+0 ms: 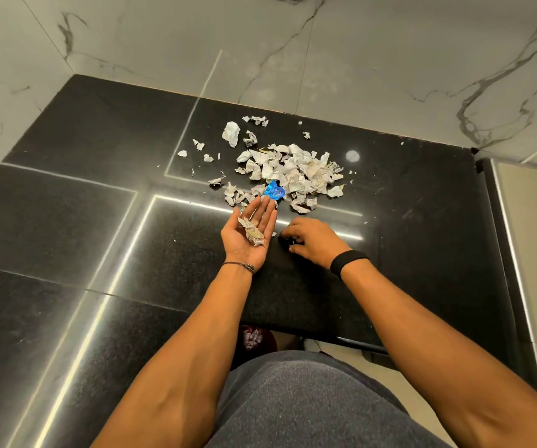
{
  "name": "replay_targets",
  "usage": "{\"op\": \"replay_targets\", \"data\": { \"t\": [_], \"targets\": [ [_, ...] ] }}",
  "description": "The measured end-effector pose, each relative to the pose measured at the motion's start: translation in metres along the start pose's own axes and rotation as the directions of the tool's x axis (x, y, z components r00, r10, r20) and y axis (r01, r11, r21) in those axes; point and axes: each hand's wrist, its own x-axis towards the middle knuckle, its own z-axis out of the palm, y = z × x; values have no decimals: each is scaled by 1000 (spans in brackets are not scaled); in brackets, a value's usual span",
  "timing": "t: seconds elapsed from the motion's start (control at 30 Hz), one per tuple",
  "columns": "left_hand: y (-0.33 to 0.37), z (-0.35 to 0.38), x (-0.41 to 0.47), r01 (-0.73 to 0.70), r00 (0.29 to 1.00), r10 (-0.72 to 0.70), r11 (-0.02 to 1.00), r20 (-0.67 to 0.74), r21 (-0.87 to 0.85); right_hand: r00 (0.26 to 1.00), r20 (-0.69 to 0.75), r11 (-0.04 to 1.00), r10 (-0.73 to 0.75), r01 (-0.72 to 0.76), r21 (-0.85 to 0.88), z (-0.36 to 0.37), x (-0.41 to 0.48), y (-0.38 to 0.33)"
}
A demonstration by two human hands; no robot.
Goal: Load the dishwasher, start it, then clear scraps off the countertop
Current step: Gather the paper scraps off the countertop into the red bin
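A heap of torn white paper scraps [293, 169] lies on the black stone countertop [99, 221], with a crumpled blue wrapper [274, 190] at its near edge. My left hand [249, 232] is held palm up just in front of the heap, fingers straight, and carries a few scraps [252, 231] in the palm. My right hand [314, 242] lies palm down on the counter right beside it, fingers curled with the tips against the surface; whether it pinches a scrap is hidden.
Marble wall tiles [325, 59] close off the back and left of the counter. The counter's right edge [493, 253] drops beside a pale panel. Loose scraps [199, 145] lie scattered left of the heap, and a larger crumpled piece [231, 133] behind it.
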Motion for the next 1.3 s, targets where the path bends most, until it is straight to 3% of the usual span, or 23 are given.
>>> {"op": "replay_targets", "data": {
  "t": [0.33, 0.4, 0.47, 0.53, 0.6, 0.73, 0.97, 1.1, 1.2, 1.3],
  "targets": [
    [-2, 0, -12, -26, 999, 27, 999, -26, 35, 996, -68, 995, -53, 47, -85, 5, -6, -2],
    [0, 0, -13, -33, 999, 35, 999, -38, 39, 988, -144, 997, 63, -55, 62, 9, -3, -3],
    [4, 0, -12, -53, 997, 55, 997, -45, 49, 945, -235, 919, 229, -130, 372, 10, 0, -4],
    [7, 0, -11, -70, 996, 72, 996, -45, 53, 921, -271, 799, 278, -65, 598, 5, 4, -11],
    [7, 0, -12, -68, 997, 71, 995, -32, 71, 939, -274, 734, 208, 35, 678, -5, 9, -25],
    [1, 4, -12, -69, 997, 71, 994, -17, 82, 955, -293, 737, 51, 162, 656, -19, 17, -51],
    [0, 1, -2, -88, 996, 88, 995, -6, 43, 971, -238, 812, -24, 157, 562, -20, 26, -52],
    [-1, 2, -2, -90, 996, 89, 996, 21, 10, 963, -268, 824, 0, 152, 545, -21, 29, -51],
    [4, -1, -3, -102, 995, 102, 995, 17, -11, 934, -341, 831, 103, 107, 546, -21, 32, -44],
    [15, -8, -4, -123, 992, 122, 989, -6, -77, 947, -301, 921, 111, 16, 390, -16, 37, -28]
  ]
}}
